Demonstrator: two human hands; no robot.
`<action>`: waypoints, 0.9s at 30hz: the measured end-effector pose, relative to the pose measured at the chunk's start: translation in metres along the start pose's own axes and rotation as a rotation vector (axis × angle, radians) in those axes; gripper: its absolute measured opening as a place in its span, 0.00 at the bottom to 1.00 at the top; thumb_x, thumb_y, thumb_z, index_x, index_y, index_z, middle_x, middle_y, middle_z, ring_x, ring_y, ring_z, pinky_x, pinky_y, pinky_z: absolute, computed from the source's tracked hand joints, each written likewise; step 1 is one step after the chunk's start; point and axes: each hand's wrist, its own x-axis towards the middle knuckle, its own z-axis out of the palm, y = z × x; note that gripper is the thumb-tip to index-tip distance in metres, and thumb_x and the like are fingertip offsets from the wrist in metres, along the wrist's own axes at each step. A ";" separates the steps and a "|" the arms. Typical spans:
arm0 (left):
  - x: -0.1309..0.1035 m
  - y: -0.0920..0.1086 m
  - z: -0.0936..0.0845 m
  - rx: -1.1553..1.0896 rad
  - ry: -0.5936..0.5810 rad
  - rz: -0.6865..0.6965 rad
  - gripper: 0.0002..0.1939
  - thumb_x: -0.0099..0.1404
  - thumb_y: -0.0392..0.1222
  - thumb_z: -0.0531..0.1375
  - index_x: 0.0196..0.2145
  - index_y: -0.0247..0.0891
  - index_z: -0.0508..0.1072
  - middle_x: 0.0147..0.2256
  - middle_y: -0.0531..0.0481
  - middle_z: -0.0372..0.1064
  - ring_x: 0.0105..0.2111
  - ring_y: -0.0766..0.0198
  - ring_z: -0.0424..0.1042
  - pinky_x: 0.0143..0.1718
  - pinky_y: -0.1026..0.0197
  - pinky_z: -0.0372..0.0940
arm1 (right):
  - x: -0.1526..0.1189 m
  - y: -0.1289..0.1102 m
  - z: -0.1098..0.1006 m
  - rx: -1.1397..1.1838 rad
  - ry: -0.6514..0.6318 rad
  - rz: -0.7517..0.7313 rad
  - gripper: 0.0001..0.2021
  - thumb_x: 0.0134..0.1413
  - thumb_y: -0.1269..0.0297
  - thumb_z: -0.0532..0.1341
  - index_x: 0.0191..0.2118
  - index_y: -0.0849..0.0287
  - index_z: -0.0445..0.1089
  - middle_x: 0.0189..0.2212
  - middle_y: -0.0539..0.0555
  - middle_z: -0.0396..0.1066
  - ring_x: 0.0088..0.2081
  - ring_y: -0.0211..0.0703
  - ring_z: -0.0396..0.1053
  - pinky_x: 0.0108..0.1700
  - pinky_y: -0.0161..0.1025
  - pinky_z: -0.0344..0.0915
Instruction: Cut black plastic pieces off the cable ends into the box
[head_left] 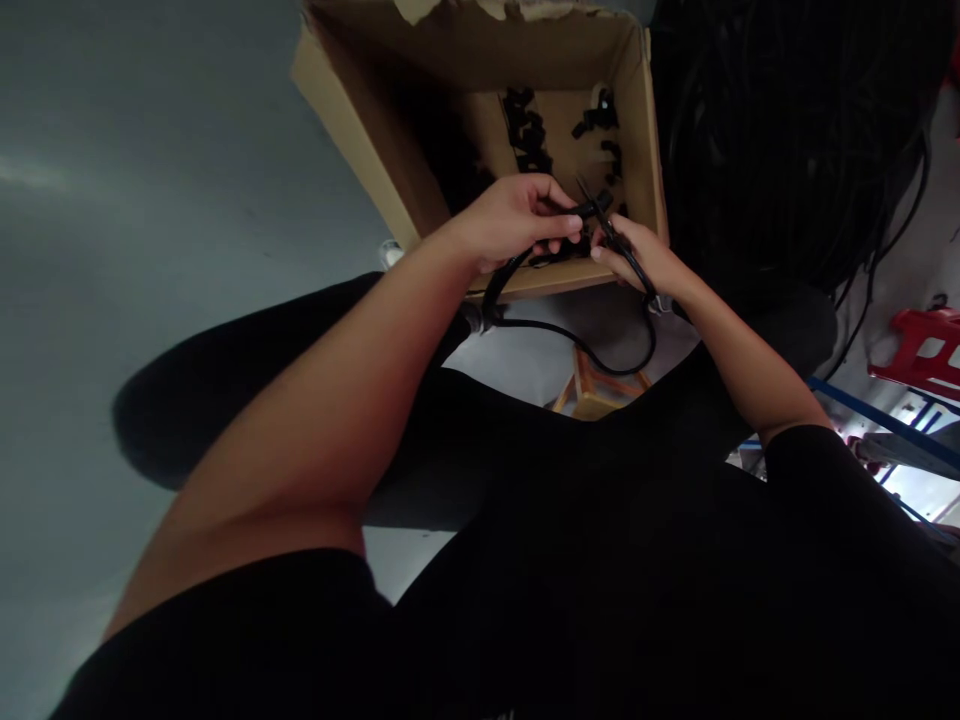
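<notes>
My left hand (517, 218) is closed on a black cable (551, 328), pinching it near its end between thumb and fingers. The cable's slack drops below the box rim in a loop. My right hand (646, 252) grips black-handled scissors (606, 222). Their narrow blades point up and to the left, crossing at the cable end just beyond my left fingertips. Whether the blades touch the cable I cannot tell. Both hands are over the near side of an open cardboard box (367, 165). Inside it lie several short black pieces (529, 135).
A large heap of black cables (795, 130) stands right of the box, with loose strands trailing down. A red plastic stool (919, 350) is at the far right, near a blue bar (885, 420). Below the box is a wooden frame (596, 390), between my legs.
</notes>
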 end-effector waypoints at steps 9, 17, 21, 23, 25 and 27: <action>-0.007 0.014 -0.012 -0.052 -0.125 0.027 0.14 0.68 0.48 0.81 0.40 0.47 0.79 0.37 0.57 0.86 0.31 0.66 0.63 0.33 0.57 0.51 | -0.003 -0.008 0.001 -0.050 0.020 0.066 0.40 0.73 0.13 0.63 0.50 0.52 0.71 0.41 0.55 0.75 0.47 0.55 0.81 0.54 0.52 0.84; 0.003 0.014 -0.032 -0.071 0.056 0.055 0.16 0.68 0.43 0.79 0.40 0.49 0.75 0.34 0.60 0.85 0.33 0.61 0.64 0.36 0.54 0.54 | -0.003 -0.003 0.010 0.082 -0.077 0.103 0.40 0.73 0.12 0.64 0.53 0.50 0.70 0.35 0.48 0.68 0.36 0.48 0.76 0.46 0.49 0.83; 0.004 0.014 -0.019 -0.057 0.035 0.085 0.06 0.68 0.40 0.73 0.40 0.48 0.79 0.39 0.57 0.88 0.38 0.61 0.69 0.41 0.57 0.64 | -0.002 0.003 0.013 0.069 -0.050 0.056 0.38 0.77 0.15 0.62 0.57 0.51 0.68 0.44 0.52 0.73 0.45 0.50 0.78 0.57 0.55 0.86; 0.003 0.013 -0.014 -0.019 0.014 0.129 0.03 0.69 0.41 0.71 0.40 0.47 0.83 0.40 0.56 0.88 0.38 0.62 0.70 0.45 0.58 0.67 | -0.002 0.005 0.012 0.021 -0.040 0.038 0.37 0.80 0.19 0.63 0.59 0.51 0.67 0.49 0.55 0.76 0.50 0.52 0.78 0.64 0.59 0.84; 0.003 0.012 -0.013 0.049 -0.005 0.185 0.03 0.69 0.45 0.72 0.41 0.48 0.86 0.39 0.56 0.88 0.39 0.62 0.70 0.46 0.58 0.69 | -0.002 0.005 0.012 -0.044 -0.052 0.026 0.34 0.83 0.23 0.62 0.62 0.52 0.66 0.53 0.57 0.77 0.54 0.53 0.78 0.70 0.62 0.80; 0.003 0.011 -0.014 0.080 -0.009 0.218 0.07 0.68 0.47 0.76 0.43 0.50 0.85 0.38 0.56 0.87 0.39 0.60 0.71 0.46 0.58 0.70 | -0.001 0.005 0.011 -0.103 -0.066 0.014 0.31 0.86 0.26 0.60 0.64 0.52 0.66 0.56 0.59 0.77 0.57 0.55 0.79 0.72 0.63 0.78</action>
